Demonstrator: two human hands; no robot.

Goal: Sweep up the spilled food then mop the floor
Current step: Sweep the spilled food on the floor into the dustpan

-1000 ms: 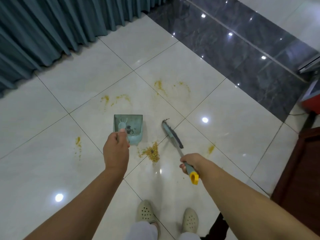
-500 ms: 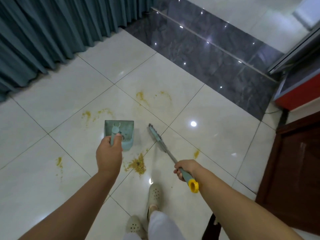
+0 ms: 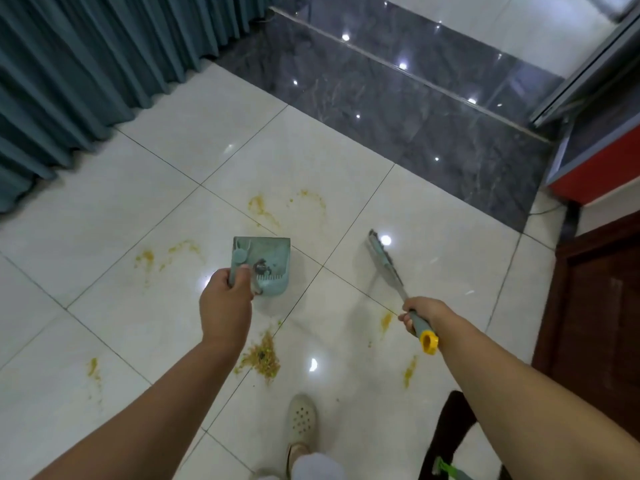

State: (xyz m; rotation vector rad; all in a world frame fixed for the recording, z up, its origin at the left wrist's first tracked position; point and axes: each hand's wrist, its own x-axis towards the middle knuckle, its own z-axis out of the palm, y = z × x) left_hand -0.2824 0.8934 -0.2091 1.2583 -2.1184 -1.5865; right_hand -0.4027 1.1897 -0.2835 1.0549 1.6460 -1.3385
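Left hand (image 3: 227,299) is wrapped around the handle of the teal dustpan (image 3: 265,265), which is held out in front over the white tiled floor (image 3: 104,209); dark debris is seen inside the pan near its comb edge. Right hand (image 3: 420,311) is clamped on the grey grip of the broom (image 3: 388,268), just above its yellow end cap (image 3: 428,341); the broom head is pointed away from the body, and whether it is touching the tile cannot be told. Hands are held well apart, one tool each. Main pile of spilled food (image 3: 261,356) is located on the tile below the left forearm, near a grout line, between dustpan and the beige shoe (image 3: 302,419). Yellow smears (image 3: 258,206) are seen beyond the dustpan, more to its left, one further left near the frame edge, and two small streaks just below the right hand. Teal curtain (image 3: 86,57) is hung along the upper left; a dark marble strip (image 3: 398,109) is run across the top right. A red cabinet edge (image 3: 595,174) and dark wooden furniture (image 3: 595,306) are seen at the right. A black object with a green part is partly visible at the bottom right, not identifiable
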